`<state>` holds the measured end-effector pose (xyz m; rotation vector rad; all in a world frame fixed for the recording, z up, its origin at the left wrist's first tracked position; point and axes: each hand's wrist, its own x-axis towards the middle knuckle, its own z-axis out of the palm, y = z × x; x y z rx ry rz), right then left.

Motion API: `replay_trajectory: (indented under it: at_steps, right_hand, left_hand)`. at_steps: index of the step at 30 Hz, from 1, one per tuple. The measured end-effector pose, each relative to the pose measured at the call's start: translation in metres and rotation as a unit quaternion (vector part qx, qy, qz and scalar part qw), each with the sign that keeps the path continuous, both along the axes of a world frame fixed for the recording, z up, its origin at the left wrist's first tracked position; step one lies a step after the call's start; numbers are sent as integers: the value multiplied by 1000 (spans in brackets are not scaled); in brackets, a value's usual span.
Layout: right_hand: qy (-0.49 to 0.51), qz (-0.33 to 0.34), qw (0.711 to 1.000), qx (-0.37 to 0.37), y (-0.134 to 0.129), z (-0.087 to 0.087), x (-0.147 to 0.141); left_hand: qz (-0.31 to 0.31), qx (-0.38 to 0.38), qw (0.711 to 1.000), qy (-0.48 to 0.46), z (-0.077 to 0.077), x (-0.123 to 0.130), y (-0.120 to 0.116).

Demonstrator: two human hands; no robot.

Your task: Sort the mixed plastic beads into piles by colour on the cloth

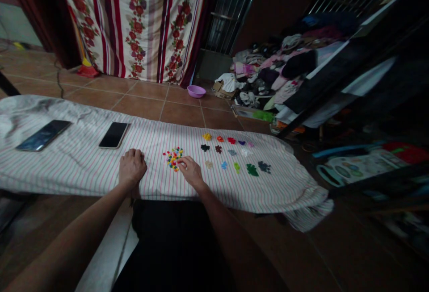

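Observation:
My right hand is at the right edge of a mixed pile of small coloured pieces, thumb and fingers pinched together; anything between the fingertips is too small to name. Curled on the striped cloth, left of that pile, rests my left hand, with nothing visible in it. Small single-colour piles lie to the right in rows, among them yellow, red, black, brown, light blue and dark green.
A phone lies just beyond my left hand, and a larger dark device is further left. Past the cloth-covered surface, a purple basin stands on the tiled floor near heaped clothes.

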<state>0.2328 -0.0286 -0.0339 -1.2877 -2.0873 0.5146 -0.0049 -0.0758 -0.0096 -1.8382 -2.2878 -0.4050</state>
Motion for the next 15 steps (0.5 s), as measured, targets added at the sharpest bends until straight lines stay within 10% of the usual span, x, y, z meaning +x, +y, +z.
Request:
replay_trajectory:
  at_steps: [15]
  right_hand:
    - [45,-50,998,-19,4,-5,1]
  left_hand:
    - [1,0,1000,8,3,1,-2]
